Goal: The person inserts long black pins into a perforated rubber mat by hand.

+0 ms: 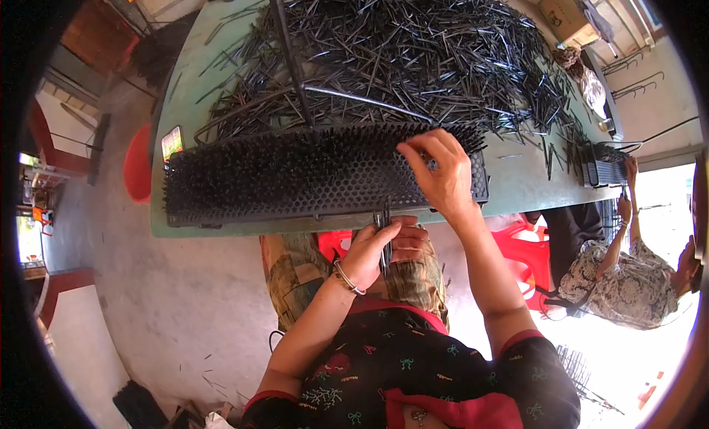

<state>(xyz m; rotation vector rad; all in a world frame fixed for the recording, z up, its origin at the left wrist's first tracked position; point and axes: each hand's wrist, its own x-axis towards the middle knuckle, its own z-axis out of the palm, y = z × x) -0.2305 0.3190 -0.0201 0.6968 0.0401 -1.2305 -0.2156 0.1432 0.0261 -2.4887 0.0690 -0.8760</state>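
My left hand [367, 253] is closed round a small bundle of thin black sticks [382, 218], held upright just off the table's near edge. My right hand [445, 172] hovers over the right part of a long black perforated rack [369, 184]. Its thumb and forefinger come together in a pinch; whatever is between them is too small to make out. Many black sticks [236, 170] stand upright in the rack's holes, densely on the left and along the far side. Bare holes show along the near middle and right.
A large heap of loose black sticks [413, 45] covers the green table [185, 96] behind the rack. A dark metal frame [295, 74] rises there. A phone [171, 144] lies by the rack's left end. On the right, a co-worker [620, 281] handles another rack [605, 167].
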